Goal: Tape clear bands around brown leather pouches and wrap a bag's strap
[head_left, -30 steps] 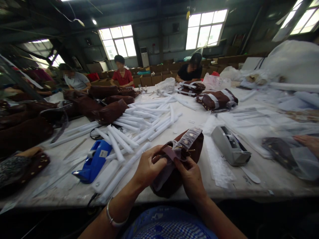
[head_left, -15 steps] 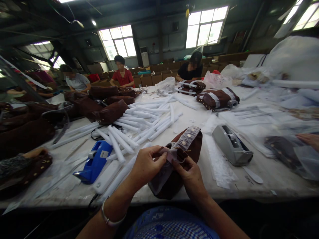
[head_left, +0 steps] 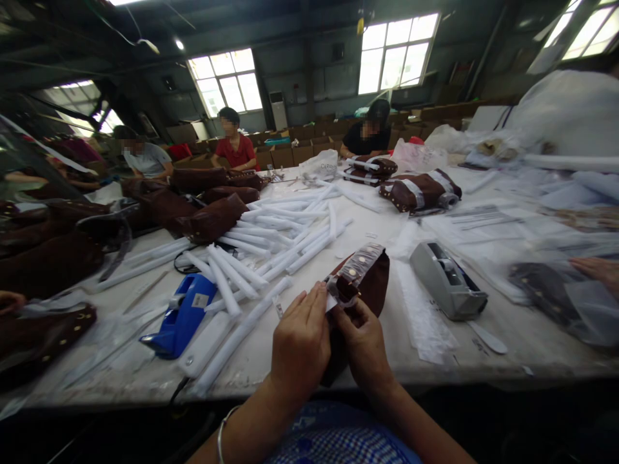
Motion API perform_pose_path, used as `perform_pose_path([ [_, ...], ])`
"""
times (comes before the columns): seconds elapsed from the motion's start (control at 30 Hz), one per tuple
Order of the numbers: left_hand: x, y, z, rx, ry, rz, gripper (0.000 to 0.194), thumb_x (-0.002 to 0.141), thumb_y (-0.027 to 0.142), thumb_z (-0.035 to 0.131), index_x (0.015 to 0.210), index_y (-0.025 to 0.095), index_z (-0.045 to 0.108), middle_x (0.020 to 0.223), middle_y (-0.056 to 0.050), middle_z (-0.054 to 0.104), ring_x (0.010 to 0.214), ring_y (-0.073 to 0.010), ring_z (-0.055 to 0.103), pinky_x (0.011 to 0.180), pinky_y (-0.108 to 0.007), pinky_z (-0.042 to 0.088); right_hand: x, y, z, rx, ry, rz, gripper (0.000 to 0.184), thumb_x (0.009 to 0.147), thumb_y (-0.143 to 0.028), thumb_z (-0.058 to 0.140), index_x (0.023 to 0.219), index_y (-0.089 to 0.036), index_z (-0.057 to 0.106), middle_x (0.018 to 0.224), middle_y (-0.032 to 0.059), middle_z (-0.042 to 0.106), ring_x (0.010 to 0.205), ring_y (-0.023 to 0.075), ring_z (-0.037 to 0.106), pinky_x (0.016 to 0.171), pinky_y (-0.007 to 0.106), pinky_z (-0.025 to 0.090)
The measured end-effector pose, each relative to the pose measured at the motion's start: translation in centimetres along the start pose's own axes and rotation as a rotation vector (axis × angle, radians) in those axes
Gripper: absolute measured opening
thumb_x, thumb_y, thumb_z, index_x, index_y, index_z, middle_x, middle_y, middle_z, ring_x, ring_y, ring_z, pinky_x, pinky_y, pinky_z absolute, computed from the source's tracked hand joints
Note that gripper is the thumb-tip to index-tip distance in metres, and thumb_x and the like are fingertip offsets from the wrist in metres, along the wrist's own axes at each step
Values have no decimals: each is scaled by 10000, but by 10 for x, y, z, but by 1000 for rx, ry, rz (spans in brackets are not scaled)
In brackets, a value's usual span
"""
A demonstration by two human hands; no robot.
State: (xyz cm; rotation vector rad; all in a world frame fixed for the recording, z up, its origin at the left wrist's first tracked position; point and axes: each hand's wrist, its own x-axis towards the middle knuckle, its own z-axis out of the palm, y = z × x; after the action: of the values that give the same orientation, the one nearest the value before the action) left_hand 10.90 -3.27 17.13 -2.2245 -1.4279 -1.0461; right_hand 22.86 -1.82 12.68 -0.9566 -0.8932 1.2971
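Note:
A dark brown handbag (head_left: pixel 378 283) stands at the table's front edge, its studded strap covered in clear wrapping. My left hand (head_left: pixel 302 338) presses against the bag's left side, fingers close together and tips at a small white piece (head_left: pixel 331 301) by the strap's end. Opposite it, my right hand (head_left: pixel 363 341) pinches the wrapped strap end just below the buckle part. Both hands hide the lower front of the bag. What lies under the left palm cannot be seen.
A blue tape dispenser (head_left: pixel 184 316) lies left, a grey tape dispenser (head_left: pixel 447 280) right. White foam tubes (head_left: pixel 275 235) cover the table's middle. Brown bags (head_left: pixel 213 216) are heaped at left; wrapped bags (head_left: pixel 420 191) lie farther back. Co-workers' hands (head_left: pixel 597 274) show at both sides.
My left hand has turned from a thumb pinch to straight fingers pressed against the bag, and moved right. The wrapping on the strap end now lies closer. A co-worker's hand at left moved away left.

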Motion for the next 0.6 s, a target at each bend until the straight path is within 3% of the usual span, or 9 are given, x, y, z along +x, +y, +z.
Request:
perform_pose_path([
  [0.17, -7, 5, 6, 34, -82, -48, 535, 947, 147, 444, 1475, 69, 403, 1426, -201, 550, 1332, -271, 532, 1085, -432, 488, 1, -6, 2, -14, 23, 32, 305, 746, -458, 810, 855, -195, 700, 782, 13, 684, 777, 187, 615, 703, 276, 496],
  [0.33, -13, 8, 10, 40, -144, -64, 633, 934, 157, 430, 1538, 59, 266, 1540, -214, 395, 1459, -293, 344, 1149, -504, 402, 1, -15, 2, -79, -4, 12, 304, 724, -444, 829, 851, -189, 724, 776, 23, 702, 832, 209, 637, 757, 296, 509],
  [0.5, -8, 3, 2, -159, -177, -117, 553, 935, 174, 447, 1479, 83, 404, 1521, -181, 444, 1433, -272, 400, 1172, -487, 368, 2, -20, -2, -113, -24, 6, 335, 751, -457, 809, 961, -202, 758, 914, 48, 750, 934, 243, 660, 841, 333, 521],
  [0.6, 6, -12, -11, -478, -244, -306, 417, 949, 271, 503, 1348, 173, 577, 1374, -106, 622, 1287, -234, 573, 1107, -401, 456, 5, -21, -9, -115, -70, 19, 363, 759, -468, 803, 1016, -214, 767, 994, 56, 760, 968, 266, 669, 878, 363, 525],
])
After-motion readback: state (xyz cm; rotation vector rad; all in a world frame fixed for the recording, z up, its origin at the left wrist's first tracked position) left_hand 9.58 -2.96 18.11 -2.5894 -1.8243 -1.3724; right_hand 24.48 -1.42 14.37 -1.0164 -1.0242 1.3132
